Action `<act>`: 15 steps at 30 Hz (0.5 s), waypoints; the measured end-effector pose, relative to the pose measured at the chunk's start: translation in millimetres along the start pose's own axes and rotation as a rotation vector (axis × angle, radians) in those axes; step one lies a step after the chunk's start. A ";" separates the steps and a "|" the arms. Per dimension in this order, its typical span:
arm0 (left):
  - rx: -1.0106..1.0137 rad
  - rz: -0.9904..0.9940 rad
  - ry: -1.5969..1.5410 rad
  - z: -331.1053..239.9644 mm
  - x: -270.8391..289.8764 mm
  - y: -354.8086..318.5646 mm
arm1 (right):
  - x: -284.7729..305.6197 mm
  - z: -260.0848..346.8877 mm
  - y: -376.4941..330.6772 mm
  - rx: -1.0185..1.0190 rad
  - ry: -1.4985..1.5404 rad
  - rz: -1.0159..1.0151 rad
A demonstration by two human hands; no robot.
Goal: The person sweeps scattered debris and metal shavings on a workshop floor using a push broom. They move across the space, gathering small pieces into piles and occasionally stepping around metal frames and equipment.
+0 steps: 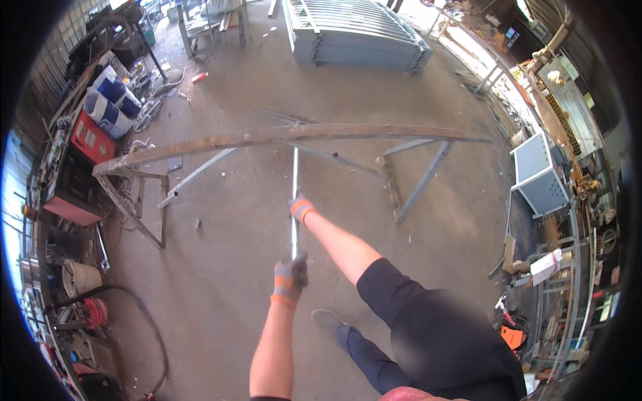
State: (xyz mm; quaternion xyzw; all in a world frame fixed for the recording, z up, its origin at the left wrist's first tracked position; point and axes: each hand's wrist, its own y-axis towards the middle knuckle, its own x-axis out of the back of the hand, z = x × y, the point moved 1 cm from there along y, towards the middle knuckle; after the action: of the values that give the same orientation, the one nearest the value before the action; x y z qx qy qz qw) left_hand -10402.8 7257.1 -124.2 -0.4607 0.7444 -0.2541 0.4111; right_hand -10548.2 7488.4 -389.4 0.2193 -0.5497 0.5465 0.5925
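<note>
Gloved left hand (289,275) is closed around the near end of a thin metal rod (294,194), fingers wrapped tight. Further up the same rod, the right hand (301,208), also gloved, grips its middle. The rod runs away from the person toward a long rusty steel beam (281,137), and its far end meets that beam. Under the beam, angled grey legs (421,180) stand on the concrete floor (227,267). Beyond the beam lies a stack of grey metal panels (354,33).
</note>
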 end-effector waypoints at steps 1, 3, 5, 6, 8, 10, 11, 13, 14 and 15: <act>-0.017 0.025 0.003 -12.8 -9.2 24.0 | 12.6 -7.2 19.6 0.045 -0.171 0.052; 0.030 -0.022 -0.051 -20.0 -10.1 53.1 | 19.6 -4.4 26.9 0.392 -0.624 0.201; 0.099 0.002 -0.180 -8.5 -3.2 57.1 | 16.9 -3.5 4.2 -0.437 0.850 -0.038; 0.157 -0.061 -0.169 4.7 6.4 48.7 | 7.5 3.7 -17.0 -0.450 0.904 0.013; 0.223 -0.131 -0.167 30.2 23.6 20.1 | -14.7 23.5 -61.5 -0.324 0.709 -0.079; 0.265 -0.187 -0.169 60.6 38.7 -26.8 | -42.1 41.5 -116.1 -0.229 0.607 -0.218; 0.268 -0.181 -0.254 76.7 40.8 -54.1 | -56.9 48.4 -148.6 -0.283 0.618 -0.172; 0.320 -0.225 -0.340 110.4 48.1 -119.1 | -86.4 63.4 -215.5 -0.404 0.689 0.226; 0.361 -0.271 -0.345 126.7 51.0 -151.5 | -99.4 74.8 -256.8 -0.382 0.736 0.208; 0.361 -0.309 -0.340 143.6 54.1 -186.5 | -111.5 89.7 -298.8 -0.433 0.803 0.213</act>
State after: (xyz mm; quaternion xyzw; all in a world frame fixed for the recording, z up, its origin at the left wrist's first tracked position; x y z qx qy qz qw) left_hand -10205.1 7125.5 -80.0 -0.5240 0.5287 -0.3611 0.5617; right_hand -10297.1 7274.4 -360.0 -0.1956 -0.3978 0.5186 0.7311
